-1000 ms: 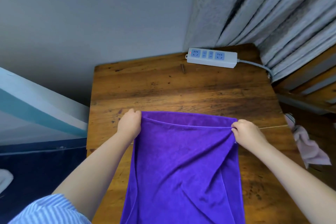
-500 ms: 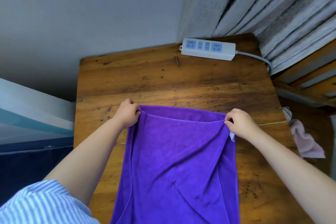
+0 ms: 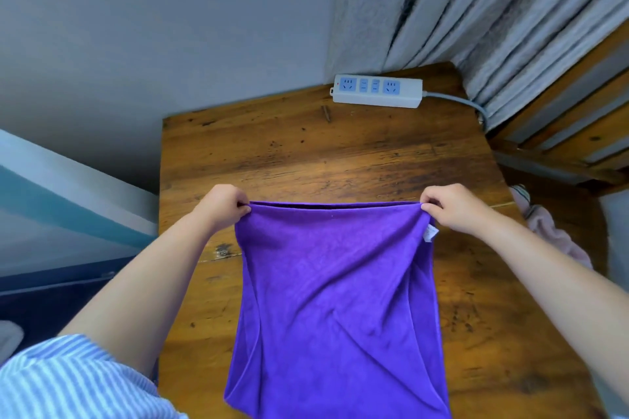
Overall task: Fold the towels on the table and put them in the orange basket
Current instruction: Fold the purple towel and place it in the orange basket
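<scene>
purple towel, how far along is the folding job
Done: the purple towel looks doubled over once, two layers showing at its top edge. In hand: the left hand and right hand pinch its top corners over the table. Left: more folds, the pink towel at the table's right edge, and the basket, which isn't in view.

Far half of the counter (image 3: 340, 160) lies bare wood between the stretched purple towel (image 3: 340, 299) and the wall; a hand could pass there. White power strip (image 3: 377, 91) sits at the far right corner against the curtain (image 3: 476, 10), its grey cable (image 3: 459, 102) trailing off the right edge. Small dark mark or peg (image 3: 326, 113) just left of the strip. Towel spans the near middle, held taut by left hand (image 3: 223, 206) and right hand (image 3: 452, 207). Narrow wood strips free either side. Pink cloth (image 3: 551, 235) hangs off the right edge.
</scene>
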`<state>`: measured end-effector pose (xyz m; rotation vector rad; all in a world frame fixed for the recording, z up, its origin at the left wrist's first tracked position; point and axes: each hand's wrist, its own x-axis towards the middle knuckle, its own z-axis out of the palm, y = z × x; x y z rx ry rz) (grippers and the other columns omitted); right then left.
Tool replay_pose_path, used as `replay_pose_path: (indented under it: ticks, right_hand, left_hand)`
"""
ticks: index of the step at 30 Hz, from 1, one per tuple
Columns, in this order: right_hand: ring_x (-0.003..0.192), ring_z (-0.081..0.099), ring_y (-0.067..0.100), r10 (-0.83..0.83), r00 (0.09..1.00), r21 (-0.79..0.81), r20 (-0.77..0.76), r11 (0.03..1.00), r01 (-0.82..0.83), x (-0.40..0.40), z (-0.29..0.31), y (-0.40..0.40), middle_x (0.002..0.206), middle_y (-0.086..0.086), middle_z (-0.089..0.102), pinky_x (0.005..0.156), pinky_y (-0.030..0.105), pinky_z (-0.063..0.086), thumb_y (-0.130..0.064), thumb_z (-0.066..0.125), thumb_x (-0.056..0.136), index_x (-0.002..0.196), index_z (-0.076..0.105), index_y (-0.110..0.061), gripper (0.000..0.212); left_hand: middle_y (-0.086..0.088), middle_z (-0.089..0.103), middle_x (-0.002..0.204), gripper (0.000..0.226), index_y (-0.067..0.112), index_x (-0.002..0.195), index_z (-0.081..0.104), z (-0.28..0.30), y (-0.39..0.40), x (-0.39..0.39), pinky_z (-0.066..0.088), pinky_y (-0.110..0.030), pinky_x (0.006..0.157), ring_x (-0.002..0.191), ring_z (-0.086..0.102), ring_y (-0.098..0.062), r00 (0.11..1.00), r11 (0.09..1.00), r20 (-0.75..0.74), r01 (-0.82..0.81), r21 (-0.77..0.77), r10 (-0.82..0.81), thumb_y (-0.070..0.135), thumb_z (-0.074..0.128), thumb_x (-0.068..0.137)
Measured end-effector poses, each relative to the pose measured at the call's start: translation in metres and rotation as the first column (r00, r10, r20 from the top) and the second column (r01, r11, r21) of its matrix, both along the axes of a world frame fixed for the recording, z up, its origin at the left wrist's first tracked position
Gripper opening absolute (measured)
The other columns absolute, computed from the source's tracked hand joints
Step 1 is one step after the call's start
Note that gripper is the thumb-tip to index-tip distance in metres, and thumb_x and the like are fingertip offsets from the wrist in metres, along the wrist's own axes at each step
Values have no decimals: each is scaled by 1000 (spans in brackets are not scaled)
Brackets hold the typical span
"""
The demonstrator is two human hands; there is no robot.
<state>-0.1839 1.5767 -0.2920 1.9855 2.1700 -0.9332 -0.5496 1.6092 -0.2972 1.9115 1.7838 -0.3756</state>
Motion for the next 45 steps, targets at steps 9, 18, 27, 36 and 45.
replay_pose_path:
  ticks: [9, 18, 27, 36, 45]
  right_hand:
    - [93, 58, 29, 232, 954, 88, 187, 964, -252, -21, 69, -45, 101, 13, 65, 71, 29, 39, -14, 43, 94, 87, 48, -16, 9]
    - [95, 57, 33, 142, 940, 364, 311, 896, -256, -57, 167, -96, 101, 17, 62, 73, 35, 41, -8, 43, 91, 87, 44, -12, 5]
    - [97, 54, 45, -144, 989, 926, 11, 375, 44, -88, 272, -106, 99, 33, 58, 71, 48, 48, 17, 47, 76, 111, 53, 14, 36]
    - [111, 52, 30, -68, 958, 612, 279, 781, -123, -83, 296, -89, 113, 19, 58, 86, 36, 46, -3, 45, 87, 108, 62, -2, 28]
    - [108, 55, 36, -150, 974, 664, 168, 748, 0, -89, 303, -62, 113, 23, 60, 84, 35, 47, 5, 46, 80, 108, 63, 2, 33]
  left_hand:
    - [-8, 68, 99, 19, 9, 97, 68, 79, -69, -34, 43, -26, 70, 90, 59, -21, 999, 967, -31, -17, 254, 26, 21, 55, 91]
    - [-19, 61, 105, 9, 3, 95, 51, 170, -134, -53, 42, -36, 73, 96, 56, -37, 982, 797, 126, -189, 574, 143, 11, 49, 92]
    - [-25, 46, 120, 29, -6, 114, 47, 289, -143, -56, 42, -49, 80, 106, 49, -39, 960, 429, 162, -248, 868, 228, -6, 35, 88]
    - [-17, 55, 121, 24, 5, 107, 47, 312, -148, -62, 43, -40, 89, 110, 54, -34, 957, 713, 69, -258, 652, 283, 2, 31, 89]
    - [-19, 57, 116, 26, 3, 107, 50, 300, -134, -56, 43, -38, 77, 106, 56, -38, 931, 627, -18, -232, 744, 365, -2, 33, 88]
